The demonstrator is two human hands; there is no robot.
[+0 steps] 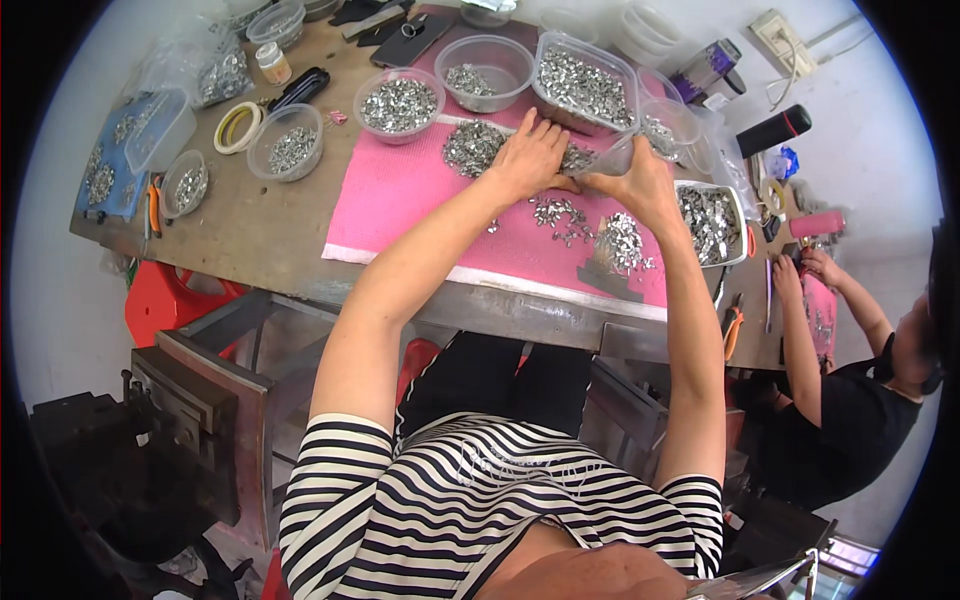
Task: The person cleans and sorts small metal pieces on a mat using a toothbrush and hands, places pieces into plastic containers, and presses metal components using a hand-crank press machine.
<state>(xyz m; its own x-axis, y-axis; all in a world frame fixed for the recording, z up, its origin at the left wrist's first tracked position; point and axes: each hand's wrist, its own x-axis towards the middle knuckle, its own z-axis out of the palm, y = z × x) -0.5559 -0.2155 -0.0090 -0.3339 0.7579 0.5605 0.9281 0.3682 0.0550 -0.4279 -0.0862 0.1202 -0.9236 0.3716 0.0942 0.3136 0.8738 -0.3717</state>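
Note:
My left hand (532, 158) lies palm down over small shiny metal pieces, its fingers stretched out and nothing seen in its grip. Beside it, a large heap of the same metal pieces (472, 148) rests on the pink mat (385, 190). My right hand (640, 188) holds a clear plastic container (612, 158), tilted low by the mat, with thumb and fingers on its wall. The container's mouth and what is inside are partly hidden. Closer to me lie loose metal pieces (562, 220) and a brighter small pile (622, 244).
Tubs of metal pieces stand around the mat: a round tub (400, 106), a square tub (585, 85) and a white tray (712, 222). Tape rolls (238, 128) and orange-handled pliers (153, 205) lie left. Another person (850, 400) works at the right.

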